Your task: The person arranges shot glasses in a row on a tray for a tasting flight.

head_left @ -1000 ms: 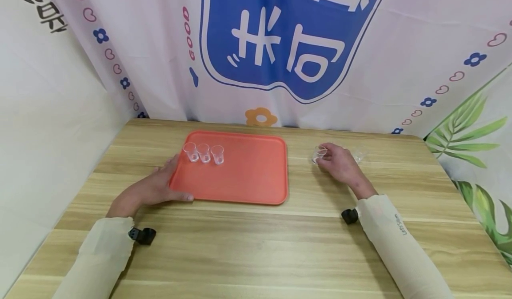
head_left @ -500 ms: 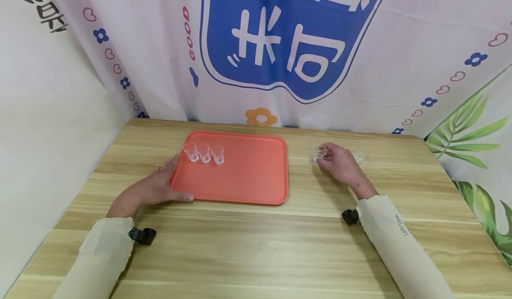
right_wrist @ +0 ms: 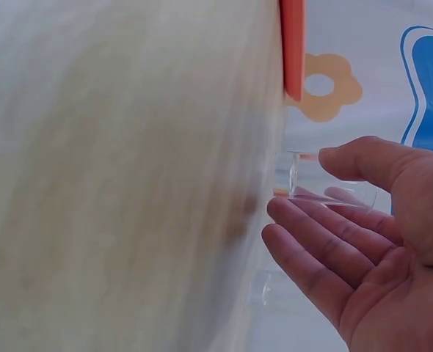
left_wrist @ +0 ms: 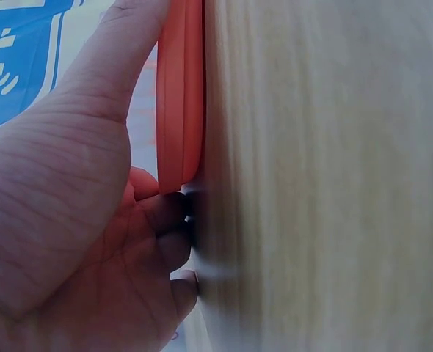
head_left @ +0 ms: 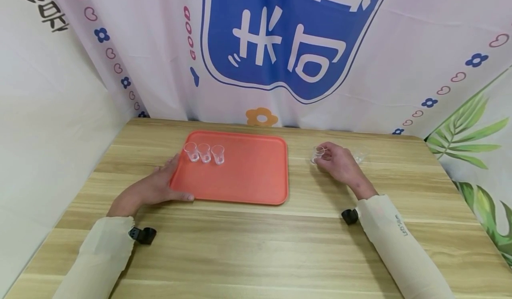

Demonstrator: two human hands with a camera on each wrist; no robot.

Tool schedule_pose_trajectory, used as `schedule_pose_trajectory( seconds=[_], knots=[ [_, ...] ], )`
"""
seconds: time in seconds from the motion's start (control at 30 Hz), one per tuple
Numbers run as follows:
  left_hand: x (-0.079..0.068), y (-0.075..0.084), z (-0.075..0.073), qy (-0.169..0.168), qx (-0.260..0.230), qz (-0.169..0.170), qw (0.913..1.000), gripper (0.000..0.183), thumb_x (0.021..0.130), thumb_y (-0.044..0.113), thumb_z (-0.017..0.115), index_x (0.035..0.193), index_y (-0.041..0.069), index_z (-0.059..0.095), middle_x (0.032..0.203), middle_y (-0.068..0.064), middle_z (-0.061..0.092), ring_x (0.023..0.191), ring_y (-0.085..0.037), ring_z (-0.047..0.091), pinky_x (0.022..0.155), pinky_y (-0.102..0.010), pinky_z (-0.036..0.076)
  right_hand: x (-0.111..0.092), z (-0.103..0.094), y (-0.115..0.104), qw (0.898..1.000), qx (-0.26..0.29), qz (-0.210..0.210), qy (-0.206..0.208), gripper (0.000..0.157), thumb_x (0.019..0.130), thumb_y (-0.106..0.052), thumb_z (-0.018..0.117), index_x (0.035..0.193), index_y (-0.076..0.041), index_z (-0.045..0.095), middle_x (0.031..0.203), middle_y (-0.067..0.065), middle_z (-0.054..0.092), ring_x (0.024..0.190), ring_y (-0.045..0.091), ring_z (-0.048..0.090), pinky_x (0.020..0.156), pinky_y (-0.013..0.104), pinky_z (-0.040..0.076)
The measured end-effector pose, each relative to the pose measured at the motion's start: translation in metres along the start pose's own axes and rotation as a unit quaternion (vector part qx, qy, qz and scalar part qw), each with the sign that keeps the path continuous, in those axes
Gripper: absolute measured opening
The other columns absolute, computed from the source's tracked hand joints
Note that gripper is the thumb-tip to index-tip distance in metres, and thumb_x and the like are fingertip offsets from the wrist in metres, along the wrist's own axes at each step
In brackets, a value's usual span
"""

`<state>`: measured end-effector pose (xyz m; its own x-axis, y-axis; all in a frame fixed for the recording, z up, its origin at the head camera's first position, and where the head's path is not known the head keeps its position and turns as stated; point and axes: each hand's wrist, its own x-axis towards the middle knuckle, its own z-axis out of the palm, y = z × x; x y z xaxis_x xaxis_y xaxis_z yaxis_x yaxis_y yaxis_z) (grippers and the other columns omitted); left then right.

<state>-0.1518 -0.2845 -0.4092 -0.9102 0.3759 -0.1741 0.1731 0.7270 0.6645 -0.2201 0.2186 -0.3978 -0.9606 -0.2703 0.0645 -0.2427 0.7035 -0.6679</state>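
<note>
My right hand (head_left: 340, 162) pinches a small clear shot glass (head_left: 315, 156) between thumb and fingers, to the right of the red tray (head_left: 248, 174). In the right wrist view, that shot glass (right_wrist: 296, 176) has its base close to the tabletop. Around the tray's near left corner lies my left hand (head_left: 162, 185), its thumb along the front edge and its fingers by the left side. Three clear shot glasses (head_left: 205, 153) stand upright in a row at the tray's back left. Another clear shot glass (head_left: 359, 157) is just right of my right hand, partly hidden by it.
The wooden table (head_left: 248, 250) reaches back to a printed curtain (head_left: 160, 68). A white wall covering (head_left: 52, 112) borders the left side, and a leaf-patterned one (head_left: 472, 139) the right. Bare wood separates the tray from the right-hand glasses.
The held shot glass has shifted very slightly left. My left hand, the tray and the row of glasses stay where they were.
</note>
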Motion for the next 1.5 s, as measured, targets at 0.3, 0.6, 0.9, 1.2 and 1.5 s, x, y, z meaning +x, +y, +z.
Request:
schedule_pose_trajectory(
  seconds=[0.3,0.6,0.9,1.2,1.5],
  knots=[
    [0.0,0.002,-0.001,-0.002,0.004,-0.01,0.9999,0.132,0.081,0.05,0.085,0.165,0.01,-0.008,0.168,-0.027,0.006,0.152,-0.049,0.003,0.115,-0.074,0.002,0.008,0.005,-0.02,1.0,0.026,-0.013,0.002,0.035,0.096,-0.007,0.073,0.126,0.007,0.063,0.12,0.023,0.07,0.108,0.037,0.07,0.091,0.046,0.058],
    [0.0,0.001,0.0,-0.004,0.007,-0.013,0.9999,0.132,0.081,0.052,0.085,0.165,0.011,-0.008,0.168,-0.027,0.005,0.152,-0.049,0.004,0.115,-0.074,0.003,0.023,0.016,-0.047,0.997,0.059,-0.038,-0.013,0.033,0.095,-0.006,0.075,0.123,0.009,0.064,0.111,0.019,0.072,0.104,0.033,0.071,0.087,0.041,0.059],
    [0.0,0.002,-0.001,-0.006,0.005,-0.015,0.9999,0.133,0.081,0.051,0.085,0.165,0.01,-0.01,0.169,-0.026,0.003,0.153,-0.048,0.001,0.116,-0.072,0.002,0.034,0.033,-0.07,0.995,0.078,-0.053,-0.035,0.025,0.094,-0.005,0.075,0.117,0.002,0.068,0.102,0.011,0.074,0.096,0.025,0.073,0.08,0.035,0.061],
    [0.0,0.001,0.0,-0.004,0.001,-0.004,1.0,0.131,0.082,0.049,0.085,0.165,0.01,-0.009,0.169,-0.026,0.004,0.153,-0.049,0.002,0.114,-0.075,0.002,0.044,0.053,-0.091,0.995,0.035,-0.08,-0.052,0.025,0.093,-0.009,0.078,0.116,0.0,0.071,0.101,0.007,0.073,0.096,0.022,0.071,0.085,0.034,0.059],
    [0.001,0.001,0.0,-0.003,0.006,-0.003,1.0,0.131,0.082,0.049,0.085,0.165,0.009,-0.008,0.169,-0.026,0.004,0.153,-0.049,0.002,0.114,-0.075,0.002,0.053,0.073,-0.11,0.992,0.029,-0.097,-0.078,0.022,0.094,-0.009,0.076,0.115,-0.002,0.07,0.101,0.005,0.071,0.095,0.018,0.07,0.084,0.03,0.057]
  ],
)
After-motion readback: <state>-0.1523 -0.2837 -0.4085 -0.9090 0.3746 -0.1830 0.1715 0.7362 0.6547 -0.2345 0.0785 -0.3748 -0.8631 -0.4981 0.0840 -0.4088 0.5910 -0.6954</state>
